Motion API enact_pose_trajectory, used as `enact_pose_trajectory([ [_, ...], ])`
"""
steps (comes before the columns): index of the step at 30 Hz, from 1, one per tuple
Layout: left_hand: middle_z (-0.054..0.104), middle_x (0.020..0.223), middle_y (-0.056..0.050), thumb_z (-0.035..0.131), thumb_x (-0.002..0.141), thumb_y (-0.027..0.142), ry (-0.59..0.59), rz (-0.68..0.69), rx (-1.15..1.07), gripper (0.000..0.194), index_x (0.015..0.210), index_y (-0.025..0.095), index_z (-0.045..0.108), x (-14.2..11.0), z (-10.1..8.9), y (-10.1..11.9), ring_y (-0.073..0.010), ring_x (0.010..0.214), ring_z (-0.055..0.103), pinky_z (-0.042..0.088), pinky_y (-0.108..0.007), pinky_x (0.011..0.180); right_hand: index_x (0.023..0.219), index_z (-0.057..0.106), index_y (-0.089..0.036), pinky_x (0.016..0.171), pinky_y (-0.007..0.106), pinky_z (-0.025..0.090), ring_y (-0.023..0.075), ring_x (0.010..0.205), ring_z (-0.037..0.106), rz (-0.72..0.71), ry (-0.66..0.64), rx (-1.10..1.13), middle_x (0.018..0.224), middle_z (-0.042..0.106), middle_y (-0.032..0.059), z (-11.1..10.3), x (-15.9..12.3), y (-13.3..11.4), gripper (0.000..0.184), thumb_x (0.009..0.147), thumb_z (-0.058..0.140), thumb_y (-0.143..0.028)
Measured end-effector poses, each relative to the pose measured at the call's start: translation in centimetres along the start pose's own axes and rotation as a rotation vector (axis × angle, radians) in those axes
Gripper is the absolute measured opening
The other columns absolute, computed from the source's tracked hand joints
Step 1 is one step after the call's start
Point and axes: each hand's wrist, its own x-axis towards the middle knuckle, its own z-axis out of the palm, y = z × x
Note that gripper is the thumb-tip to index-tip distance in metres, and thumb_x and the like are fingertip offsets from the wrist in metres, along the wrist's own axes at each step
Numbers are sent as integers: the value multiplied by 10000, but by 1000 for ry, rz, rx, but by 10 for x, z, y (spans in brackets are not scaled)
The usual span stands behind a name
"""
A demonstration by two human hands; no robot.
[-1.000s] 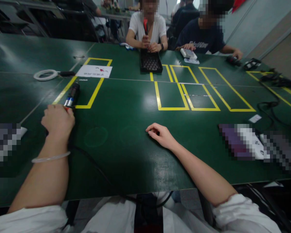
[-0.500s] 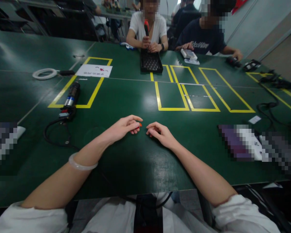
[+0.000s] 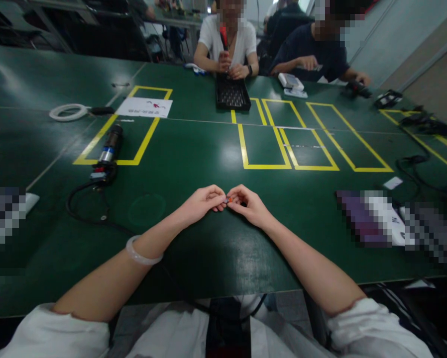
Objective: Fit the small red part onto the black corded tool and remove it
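Note:
My left hand [image 3: 207,201] is closed in a pinch at the table's front middle, a pale bangle [image 3: 143,253] on that forearm. Between its fingertips and those of my right hand [image 3: 249,203] is a tiny orange-red part [image 3: 229,200] with a bit of grey at its left end. Its kind is too small to make out. The right fingers curl in a pinch around the orange end, and the two hands meet just above the green table [image 3: 208,258].
A corded tool [image 3: 107,156] lies left, its cable curving toward me. Beyond are a white coiled cable [image 3: 68,113], a printed sheet [image 3: 145,107] and yellow tape outlines. Across the table, one person holds a red-and-black tool [image 3: 224,40] over a black tray [image 3: 249,104]; another sits beside.
My left hand has moved right, bringing the small orange-red part to my right fingertips, which now close on it. Across the table, the person at right has raised one hand.

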Motion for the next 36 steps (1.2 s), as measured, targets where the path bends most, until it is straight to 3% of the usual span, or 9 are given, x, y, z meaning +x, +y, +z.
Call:
enact_pose_trajectory([
  [7,640,908,-46,688,805,357,72,114,110,271,953,156,582,-3,5,-4,-150,839,628,499,-297,779,942,594,-183,668,270,458,123,715,565,-13,57,-128,816,619,9,-2,1,1,188,846,668,-327],
  [12,631,969,-54,684,805,312,96,173,162,261,985,160,571,-2,6,-10,-157,902,636,516,-319,843,1039,573,-201,753,296,478,142,812,599,-126,78,-272,931,645,27,-2,0,1,224,833,659,-221],
  [36,649,960,-63,673,810,279,113,237,228,184,939,173,595,-3,7,-6,-189,936,648,519,-376,921,981,586,-218,775,307,478,170,874,593,-198,49,-457,959,620,40,-4,-1,-2,139,851,623,-186],
])
